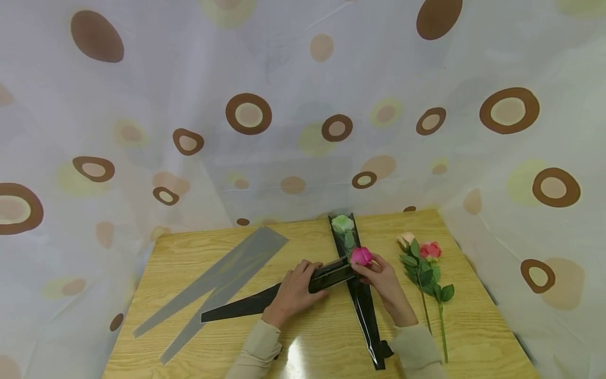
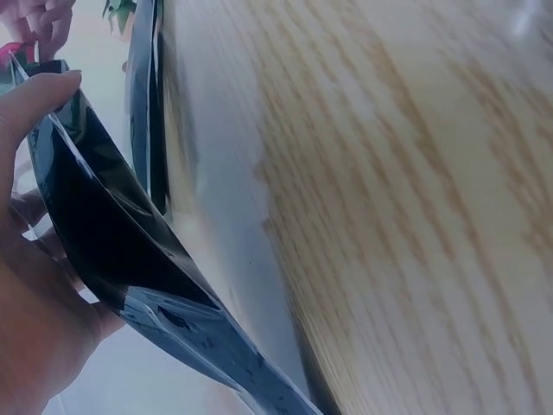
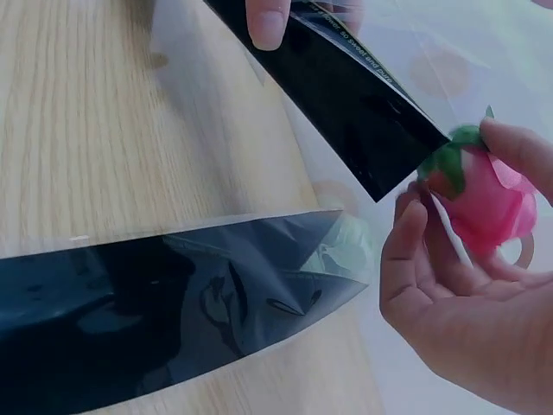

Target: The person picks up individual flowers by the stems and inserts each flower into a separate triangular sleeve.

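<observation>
My left hand [image 1: 295,289] grips a narrow black flower sleeve [image 1: 248,303] round its middle, thumb on the near side, with the tapered end pointing left. At the sleeve's wide mouth, my right hand [image 1: 385,284] holds a magenta artificial rose [image 1: 361,256] by its bloom. In the right wrist view the rose's green sepals [image 3: 454,164] sit right at the sleeve's edge, and its stem is hidden inside. Beneath, a second black sleeve [image 1: 364,310] lies lengthwise on the table with a pale green-white rose [image 1: 342,223] in its far end.
Two grey translucent sleeves [image 1: 246,268] overlap on the left of the wooden table [image 1: 189,263]. A peach rose [image 1: 405,240] and a coral-pink rose [image 1: 431,250] with leafy stems lie at right. A dotted sheet [image 1: 293,68] hangs behind and beside the table.
</observation>
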